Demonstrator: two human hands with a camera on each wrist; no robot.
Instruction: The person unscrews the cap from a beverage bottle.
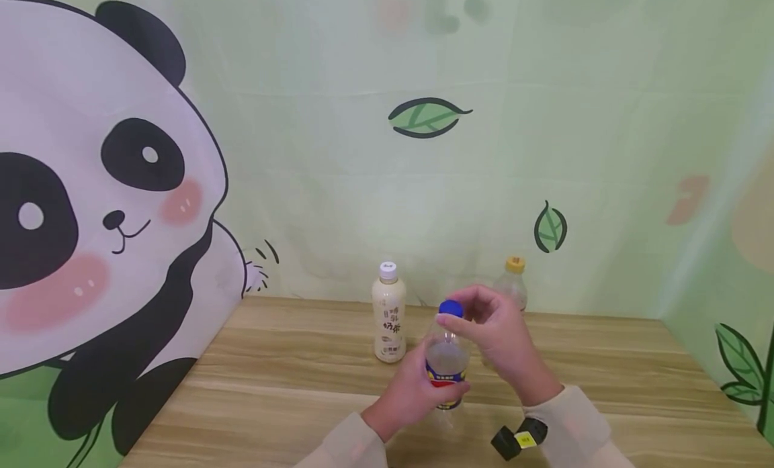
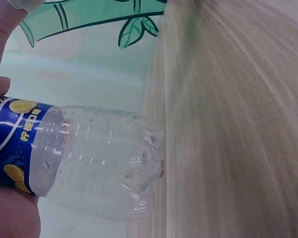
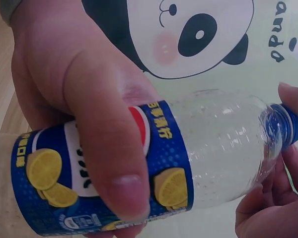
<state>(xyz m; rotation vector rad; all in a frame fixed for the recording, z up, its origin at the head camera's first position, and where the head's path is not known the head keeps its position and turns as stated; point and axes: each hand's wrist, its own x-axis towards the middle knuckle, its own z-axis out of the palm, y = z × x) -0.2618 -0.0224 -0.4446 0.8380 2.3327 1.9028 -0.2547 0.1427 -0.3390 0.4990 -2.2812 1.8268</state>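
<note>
A clear plastic soda bottle [image 1: 447, 355] with a blue lemon-print label stands upright in front of me, held close over the table. My left hand [image 1: 406, 391] grips it round the label, the thumb [image 3: 121, 186] lying across the front in the right wrist view. On top is a blue cap [image 1: 451, 308], which my right hand [image 1: 506, 334] pinches between thumb and fingers. The right wrist view shows the cap [image 3: 292, 124] sitting on the bottle's neck. Droplets cling inside the transparent lower part of the bottle [image 2: 99, 158] in the left wrist view.
A cream-coloured milk tea bottle [image 1: 389, 317] with a white cap stands to the left on the wooden table [image 1: 290, 360]. Behind my right hand is another clear bottle with a yellow cap [image 1: 515, 264], partly hidden. A panda-print backdrop [image 1: 338, 186] rises at the table's back edge.
</note>
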